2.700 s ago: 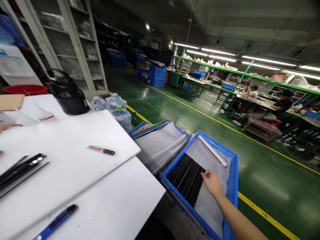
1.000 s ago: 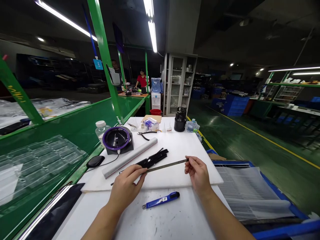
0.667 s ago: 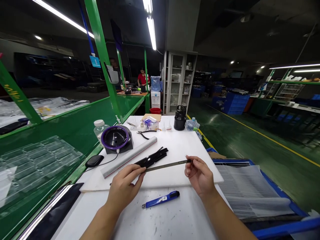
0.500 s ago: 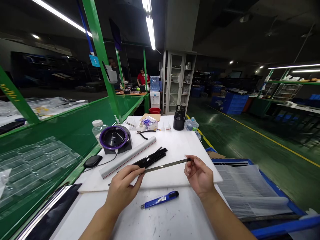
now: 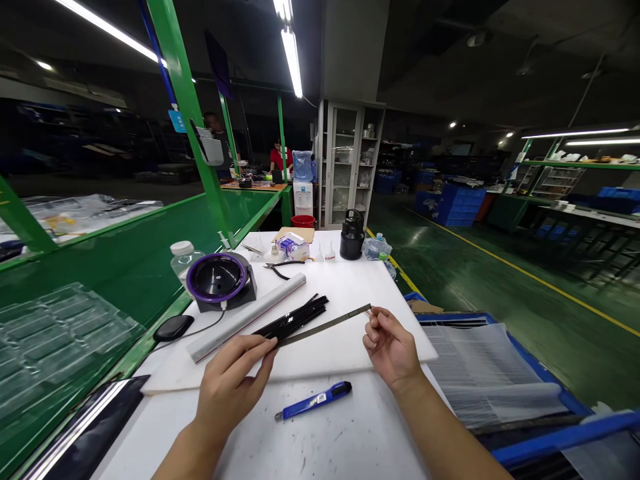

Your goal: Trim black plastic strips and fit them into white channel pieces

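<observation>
A long, thin dark strip (image 5: 325, 326) is stretched at a slant between my two hands above a white foam board (image 5: 350, 343). My left hand (image 5: 233, 377) pinches its lower left end between thumb and fingers. At the raised right end, the thumb and index finger of my right hand (image 5: 393, 347) are closed at the tip, the other fingers curled. Just behind the strip lies a bundle of glossy black strips (image 5: 295, 319), partly covered by my left hand. A blue utility knife (image 5: 314, 401) rests on the white table in front of the board.
A grey tube (image 5: 247, 319) lies behind the bundle. Farther back are cutting pliers (image 5: 283, 269), a purple-rimmed black bowl-shaped device (image 5: 219, 277), a black canister (image 5: 353, 235) and small bottles. A blue crate (image 5: 495, 373) with translucent sheets stands right of the table. A person in red is far off.
The strip's right end now tilts higher and shows at my right fingertips. The whole view has shifted, so things sit slightly farther left. Both hands stay at the strip.
</observation>
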Available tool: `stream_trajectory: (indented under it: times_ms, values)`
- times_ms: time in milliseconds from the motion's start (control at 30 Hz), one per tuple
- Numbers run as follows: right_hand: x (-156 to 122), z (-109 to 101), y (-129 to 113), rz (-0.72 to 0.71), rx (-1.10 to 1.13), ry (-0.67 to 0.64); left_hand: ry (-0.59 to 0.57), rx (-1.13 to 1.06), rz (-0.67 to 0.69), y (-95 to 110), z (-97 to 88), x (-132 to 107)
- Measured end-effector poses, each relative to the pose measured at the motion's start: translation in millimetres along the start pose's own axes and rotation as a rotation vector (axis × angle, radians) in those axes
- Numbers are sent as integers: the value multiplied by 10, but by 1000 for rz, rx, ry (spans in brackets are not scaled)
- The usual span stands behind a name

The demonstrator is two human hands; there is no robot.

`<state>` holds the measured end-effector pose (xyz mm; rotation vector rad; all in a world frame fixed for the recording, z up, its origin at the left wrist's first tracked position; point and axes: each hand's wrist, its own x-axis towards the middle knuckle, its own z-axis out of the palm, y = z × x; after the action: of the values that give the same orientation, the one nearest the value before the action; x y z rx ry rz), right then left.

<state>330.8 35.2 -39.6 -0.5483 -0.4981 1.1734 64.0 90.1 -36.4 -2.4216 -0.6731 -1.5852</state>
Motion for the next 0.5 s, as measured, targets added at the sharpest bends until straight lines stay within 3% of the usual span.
stream_trajectory:
  times_ms: [500]
  values:
    - [6, 3, -2, 0, -29, 18, -53, -7, 18, 4, 9, 0]
